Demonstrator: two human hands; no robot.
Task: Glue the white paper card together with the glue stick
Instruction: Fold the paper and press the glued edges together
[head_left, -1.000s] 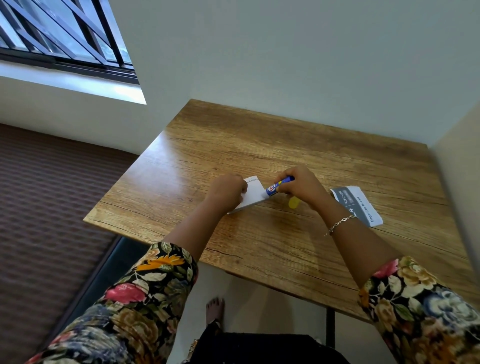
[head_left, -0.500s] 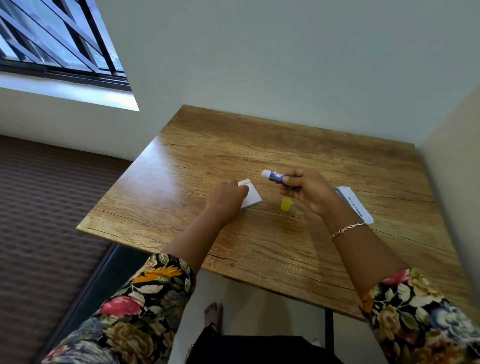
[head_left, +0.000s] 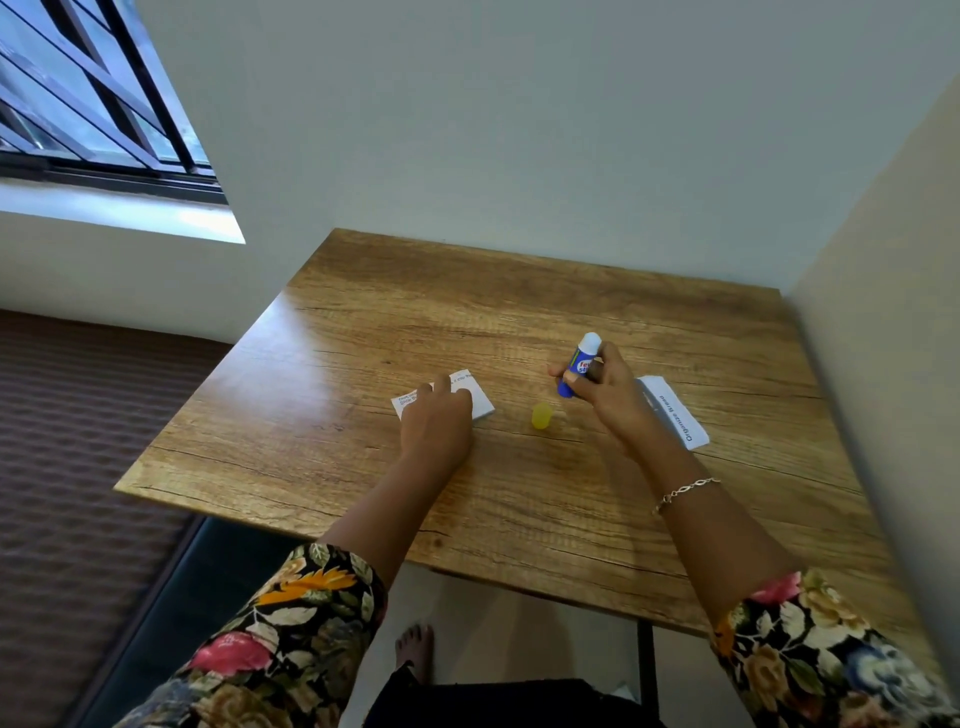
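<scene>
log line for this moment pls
left hand pressing card flat | right hand holding glue stick upright, uncapped | cap on table

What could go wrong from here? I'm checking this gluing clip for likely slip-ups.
The glue stick is uncapped in the right hand, so it may dry out or smear the table. The yellow cap stands loose between the hands and could get knocked away. The left hand covers only part of the white card, so it may bond unevenly.
</scene>
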